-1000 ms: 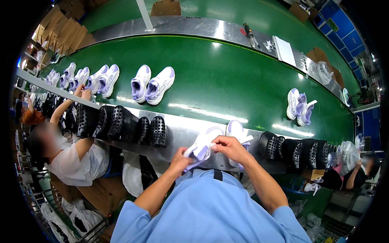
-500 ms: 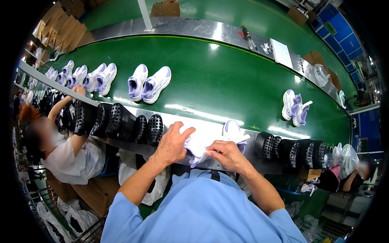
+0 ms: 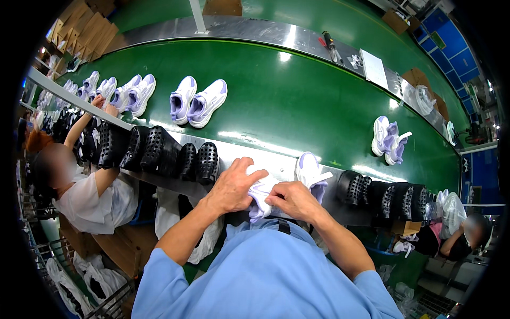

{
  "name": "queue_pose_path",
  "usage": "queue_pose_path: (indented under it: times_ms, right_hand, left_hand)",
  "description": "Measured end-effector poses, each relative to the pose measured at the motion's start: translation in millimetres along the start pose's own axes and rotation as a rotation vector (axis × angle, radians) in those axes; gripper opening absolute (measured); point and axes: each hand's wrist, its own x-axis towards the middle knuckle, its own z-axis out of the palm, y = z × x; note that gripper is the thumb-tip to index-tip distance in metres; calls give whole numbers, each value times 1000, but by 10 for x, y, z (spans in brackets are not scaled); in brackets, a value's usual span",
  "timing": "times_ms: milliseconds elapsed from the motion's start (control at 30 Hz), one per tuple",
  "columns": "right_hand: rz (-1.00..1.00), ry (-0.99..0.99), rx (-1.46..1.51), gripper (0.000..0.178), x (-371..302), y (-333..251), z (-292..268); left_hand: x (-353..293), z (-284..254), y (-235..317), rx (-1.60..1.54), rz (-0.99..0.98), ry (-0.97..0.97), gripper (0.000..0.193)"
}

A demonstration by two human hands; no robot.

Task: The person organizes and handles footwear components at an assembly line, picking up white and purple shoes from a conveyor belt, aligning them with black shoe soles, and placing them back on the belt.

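Note:
A white and lavender sneaker (image 3: pixel 260 206) is at the bench edge, close in front of my body. My left hand (image 3: pixel 231 187) wraps round its far left side, thumb over the upper. At its opening my right hand (image 3: pixel 295 201) pinches with thumb and bent fingers; the exact part gripped is partly hidden behind them. A matching sneaker (image 3: pixel 307 166) stands just beyond my right hand, toe pointing away, with a white strap or tongue sticking out to the right.
Black perforated shoe forms (image 3: pixel 207 162) line the metal ledge on the left, and more forms (image 3: pixel 349 188) on the right. Paired sneakers (image 3: pixel 208 103) rest on the green belt (image 3: pixel 276 101), another pair (image 3: pixel 390 141) at right. A co-worker's hand (image 3: pixel 99 102) reaches in from the left.
The view has shifted slightly. My right hand has moved inward over the sneaker's opening, its fingers curling more. My left hand keeps its hold on the shoe.

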Motion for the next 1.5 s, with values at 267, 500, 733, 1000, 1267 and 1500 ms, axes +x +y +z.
queue_pose_path:
  times_ms: [267,500,733,1000,1267,1500]
  right_hand:
    - [160,-149,2,27,62,-18,111]
    - [134,180,-77,27,140,148,262]
    - [200,300,57,24,159,302,530]
    - [-76,431,-348,22,441,507,838]
    - [-140,489,-429,12,507,535,860]
    - [-255,470,-376,11,535,631,799]
  left_hand:
    - [-115,71,-14,-47,-37,-67,61]
    - [-382,415,-150,-157,-577,-22,52]
    - [-442,1021,-413,-145,-971,-5,54]
    - [-250,1172,-240,46,-686,312,31]
    - [-262,1234,-304,74,-613,287,25]
    - [-315,1312,-420,96,-575,328,15]
